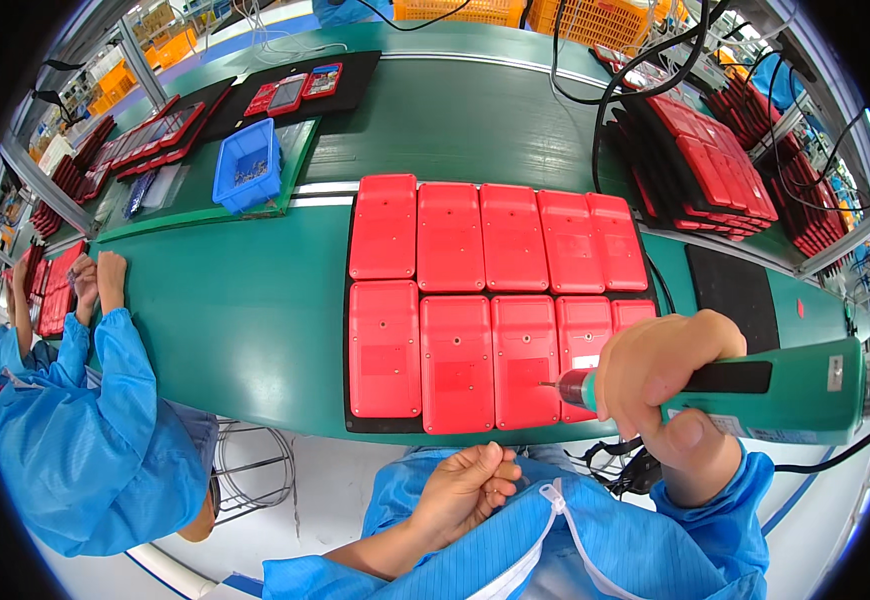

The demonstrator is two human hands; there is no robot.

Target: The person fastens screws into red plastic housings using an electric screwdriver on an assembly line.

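My right hand (667, 385) grips a green electric screwdriver (775, 392), held sideways with its tip pointing left at a red plastic cover (526, 360) in the front row. Two rows of red covers (450, 238) lie face down on a black mat (348, 350) on the green bench. My left hand (467, 490) rests near my chest below the bench edge, fingers curled in a loose fist; whether it holds anything small I cannot tell.
A blue bin (248, 165) of small parts sits at the back left. Stacks of red covers (715, 165) stand at the right among black cables (615, 90). A co-worker in a blue coat (95, 440) sits at my left. A black pad (733, 285) lies right of the mat.
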